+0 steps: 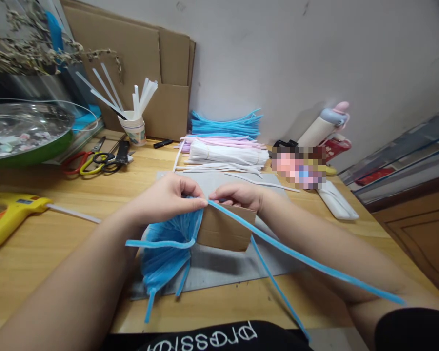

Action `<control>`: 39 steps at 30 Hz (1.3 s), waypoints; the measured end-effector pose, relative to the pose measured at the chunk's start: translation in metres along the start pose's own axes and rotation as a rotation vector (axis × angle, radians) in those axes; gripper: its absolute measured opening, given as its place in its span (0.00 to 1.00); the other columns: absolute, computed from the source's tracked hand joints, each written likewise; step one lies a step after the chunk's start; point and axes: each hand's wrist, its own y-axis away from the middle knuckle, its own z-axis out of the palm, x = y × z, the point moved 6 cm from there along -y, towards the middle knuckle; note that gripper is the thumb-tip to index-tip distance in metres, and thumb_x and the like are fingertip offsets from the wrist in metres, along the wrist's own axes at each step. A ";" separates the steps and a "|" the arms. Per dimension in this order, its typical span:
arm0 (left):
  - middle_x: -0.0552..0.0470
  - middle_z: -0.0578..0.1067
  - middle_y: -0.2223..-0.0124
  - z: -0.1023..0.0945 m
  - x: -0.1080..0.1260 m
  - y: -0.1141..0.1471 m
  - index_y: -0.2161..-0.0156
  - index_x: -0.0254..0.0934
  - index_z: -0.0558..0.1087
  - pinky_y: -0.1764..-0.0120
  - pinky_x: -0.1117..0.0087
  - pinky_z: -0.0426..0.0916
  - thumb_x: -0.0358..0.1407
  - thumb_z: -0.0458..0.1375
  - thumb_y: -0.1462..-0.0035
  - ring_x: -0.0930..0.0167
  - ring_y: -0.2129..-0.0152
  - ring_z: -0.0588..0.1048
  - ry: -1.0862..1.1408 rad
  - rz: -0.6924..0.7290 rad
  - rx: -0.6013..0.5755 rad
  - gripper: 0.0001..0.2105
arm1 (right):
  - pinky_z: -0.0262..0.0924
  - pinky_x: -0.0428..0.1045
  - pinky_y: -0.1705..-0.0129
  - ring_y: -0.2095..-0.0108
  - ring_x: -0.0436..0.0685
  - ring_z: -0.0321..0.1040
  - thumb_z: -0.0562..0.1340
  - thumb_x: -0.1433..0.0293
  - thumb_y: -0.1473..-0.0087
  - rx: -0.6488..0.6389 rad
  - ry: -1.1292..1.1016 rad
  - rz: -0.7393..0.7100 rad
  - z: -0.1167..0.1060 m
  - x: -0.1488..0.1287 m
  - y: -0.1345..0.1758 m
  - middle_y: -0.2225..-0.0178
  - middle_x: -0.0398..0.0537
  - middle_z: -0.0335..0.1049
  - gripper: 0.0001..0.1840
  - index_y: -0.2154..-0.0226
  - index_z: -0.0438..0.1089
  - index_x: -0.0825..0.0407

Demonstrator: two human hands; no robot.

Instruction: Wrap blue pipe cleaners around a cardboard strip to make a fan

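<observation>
A small rectangle of brown cardboard [225, 229] stands tilted above the grey mat, its left part wrapped in bright blue pipe cleaners [166, 258]. My left hand [175, 197] is closed over the top of the wrapped part, thumb and index finger pinching at the cardboard's upper edge. Curled at that same edge, my right hand [239, 195] has its fingertips on a long blue pipe cleaner [300, 256], which slants across the cardboard's front to the lower right. Some of its fingers are hidden behind the cardboard. Several loose blue ends stick out left and downward.
Bundles of blue [225, 126] and white pipe cleaners [227, 155] lie behind the grey mat [219, 268]. To the left are a yellow glue gun [16, 209], scissors [91, 165], a cup of glue sticks [134, 130] and a green-rimmed bowl [40, 153]. A bottle [316, 126] stands back right.
</observation>
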 end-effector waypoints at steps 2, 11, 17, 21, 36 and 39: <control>0.56 0.70 0.78 0.001 0.000 -0.002 0.72 0.34 0.75 0.78 0.77 0.57 0.42 0.60 0.52 0.76 0.81 0.64 -0.082 0.003 0.021 0.11 | 0.34 0.37 0.89 0.89 0.40 0.37 0.52 0.68 0.42 0.017 0.038 -0.012 0.001 -0.018 0.011 0.87 0.32 0.45 0.14 0.74 0.64 0.59; 0.56 0.69 0.82 -0.005 -0.004 -0.003 0.75 0.35 0.76 0.81 0.76 0.53 0.43 0.57 0.51 0.75 0.83 0.63 -0.281 -0.037 0.269 0.13 | 0.44 0.43 0.79 0.81 0.46 0.55 0.58 0.71 0.50 0.643 1.126 -0.245 0.050 -0.078 0.054 0.81 0.41 0.62 0.07 0.75 0.69 0.54; 0.54 0.73 0.79 -0.016 -0.010 0.000 0.73 0.34 0.77 0.81 0.76 0.56 0.43 0.59 0.53 0.74 0.83 0.65 -0.150 -0.128 0.468 0.13 | 0.40 0.48 0.76 0.75 0.54 0.63 0.54 0.77 0.50 0.944 1.770 -0.413 0.087 -0.058 0.061 0.71 0.49 0.72 0.12 0.65 0.70 0.55; 0.53 0.75 0.78 -0.020 -0.014 -0.001 0.73 0.33 0.77 0.80 0.76 0.57 0.44 0.60 0.54 0.75 0.83 0.65 -0.038 -0.139 0.528 0.13 | 0.39 0.49 0.77 0.76 0.54 0.64 0.52 0.77 0.47 1.082 1.764 -0.451 0.076 -0.039 0.058 0.71 0.49 0.71 0.12 0.64 0.69 0.55; 0.54 0.75 0.78 -0.035 -0.019 0.006 0.73 0.33 0.76 0.78 0.77 0.60 0.42 0.65 0.58 0.75 0.82 0.67 0.250 -0.132 0.761 0.12 | 0.61 0.50 0.57 0.58 0.56 0.70 0.49 0.70 0.38 1.032 1.189 -0.740 0.051 0.003 0.041 0.58 0.53 0.74 0.18 0.52 0.69 0.54; 0.54 0.75 0.76 -0.038 -0.023 0.006 0.72 0.33 0.77 0.78 0.77 0.61 0.42 0.66 0.59 0.75 0.81 0.68 0.260 -0.114 0.780 0.13 | 0.60 0.49 0.59 0.62 0.54 0.70 0.52 0.70 0.40 0.921 0.983 -0.711 0.041 0.005 0.036 0.62 0.49 0.75 0.15 0.57 0.72 0.51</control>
